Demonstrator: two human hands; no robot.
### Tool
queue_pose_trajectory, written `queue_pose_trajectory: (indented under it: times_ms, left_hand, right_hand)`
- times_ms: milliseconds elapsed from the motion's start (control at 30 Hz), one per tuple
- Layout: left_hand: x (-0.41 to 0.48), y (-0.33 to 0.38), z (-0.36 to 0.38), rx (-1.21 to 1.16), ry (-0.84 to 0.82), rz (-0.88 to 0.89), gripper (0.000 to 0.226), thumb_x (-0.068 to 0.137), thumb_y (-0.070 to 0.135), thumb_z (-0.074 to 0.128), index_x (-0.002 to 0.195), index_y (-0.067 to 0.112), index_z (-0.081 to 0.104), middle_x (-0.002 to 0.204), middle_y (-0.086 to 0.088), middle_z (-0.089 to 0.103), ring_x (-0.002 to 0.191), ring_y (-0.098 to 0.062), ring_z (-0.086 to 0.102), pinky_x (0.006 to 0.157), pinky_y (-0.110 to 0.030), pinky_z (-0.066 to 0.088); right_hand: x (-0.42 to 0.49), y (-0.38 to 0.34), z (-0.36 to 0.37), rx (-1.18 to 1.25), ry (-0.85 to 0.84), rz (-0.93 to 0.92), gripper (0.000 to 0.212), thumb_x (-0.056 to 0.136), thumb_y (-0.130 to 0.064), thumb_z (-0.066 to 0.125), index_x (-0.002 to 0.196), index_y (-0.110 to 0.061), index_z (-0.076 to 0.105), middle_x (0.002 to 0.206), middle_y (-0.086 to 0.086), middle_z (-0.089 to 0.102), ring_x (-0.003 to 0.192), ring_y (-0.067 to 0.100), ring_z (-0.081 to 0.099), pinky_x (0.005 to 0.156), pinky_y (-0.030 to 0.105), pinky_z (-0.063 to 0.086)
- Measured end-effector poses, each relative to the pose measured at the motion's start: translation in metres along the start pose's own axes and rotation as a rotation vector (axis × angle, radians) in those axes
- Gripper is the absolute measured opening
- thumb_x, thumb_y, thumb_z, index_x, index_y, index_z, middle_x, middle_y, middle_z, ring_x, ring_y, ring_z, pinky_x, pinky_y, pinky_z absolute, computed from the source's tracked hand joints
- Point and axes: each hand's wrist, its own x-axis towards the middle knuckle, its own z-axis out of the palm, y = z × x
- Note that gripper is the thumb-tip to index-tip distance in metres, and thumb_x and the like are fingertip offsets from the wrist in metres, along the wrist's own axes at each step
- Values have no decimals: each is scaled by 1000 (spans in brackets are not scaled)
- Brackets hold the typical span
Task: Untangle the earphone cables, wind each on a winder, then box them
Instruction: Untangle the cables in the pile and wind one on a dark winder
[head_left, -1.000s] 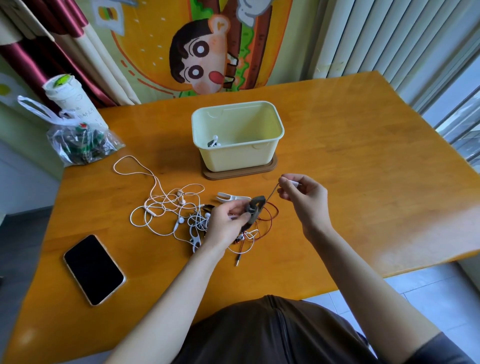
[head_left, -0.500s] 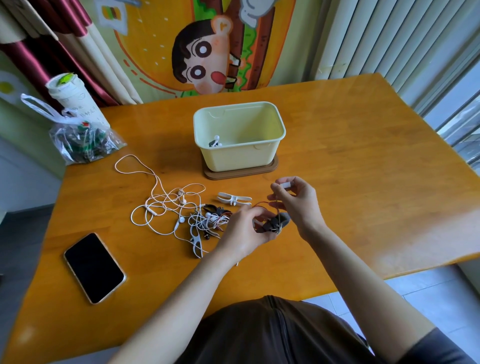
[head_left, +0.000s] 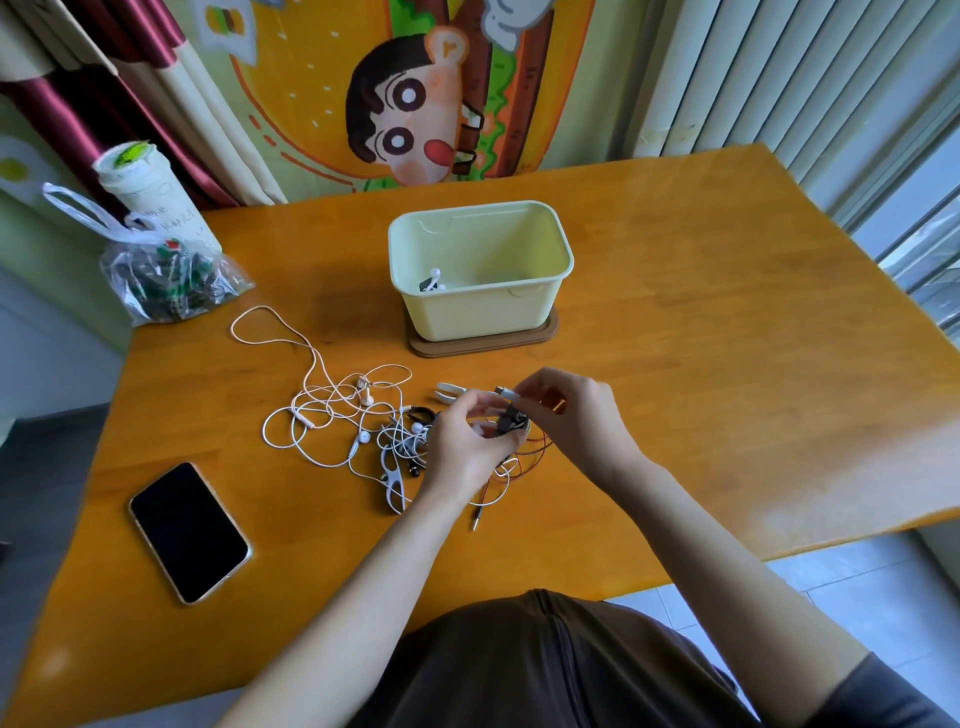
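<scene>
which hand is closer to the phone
Left. The left hand, gripping the dark winder, is to the right of the smartphone. The right hand, pinching a cable end, is even farther right, beyond the left hand.

Box (head_left: 478, 312), 1; phone (head_left: 189, 530), 1; plastic bag (head_left: 166, 280), 1; cup (head_left: 150, 202), 1. Winders, 3: white winder (head_left: 449, 392), grey winder (head_left: 393, 480), dark winder (head_left: 511, 422).

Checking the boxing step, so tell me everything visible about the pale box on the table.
The box is pale yellow-green, plastic-looking, rectangular with rounded corners and a lipped rim, open-topped and upright. It stands on a slightly wider brown base on the table. Inside, at its near left corner, lies a white earphone set with something dark against it. Nothing else touches it.
</scene>
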Motion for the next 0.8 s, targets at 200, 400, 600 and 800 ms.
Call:
queue_pose_trajectory:
  times_ms: [200,400,600,800]
  left_hand:
    - [3,4,1,27,60,-6,27,72,16,81,84,29,60,89,14,61,85,-4,60,76,-29,53]
    - [4,5,0,-93,-7,-79,31,71,10,81,87,24,59,96,1,67,87,-11,64,75,-27,53]
    - [4,5,-7,-409,-106,-181,12,83,5,66,90,13,61,80,-4,67,76,-16,62,71,-28,48]
    - [6,3,-7,-485,-99,-175,4,89,12,63,91,10,61,59,10,64,55,-1,58,68,-27,46]
  right_hand:
    - [-6,2,9,-50,92,-164,8,80,-11,73,88,-9,76,78,-4,59,63,0,52,62,10,44]
    - [-7,3,10,-58,116,-187,10,79,-13,74,89,-11,76,81,1,67,69,12,63,64,31,55]
    - [-9,5,5,-14,100,-199,10,80,-12,73,90,-11,75,83,-1,67,71,10,63,65,21,52]
    - [-10,6,4,-22,100,-223,10,81,-8,72,91,-9,75,85,2,68,71,9,63,66,13,49]
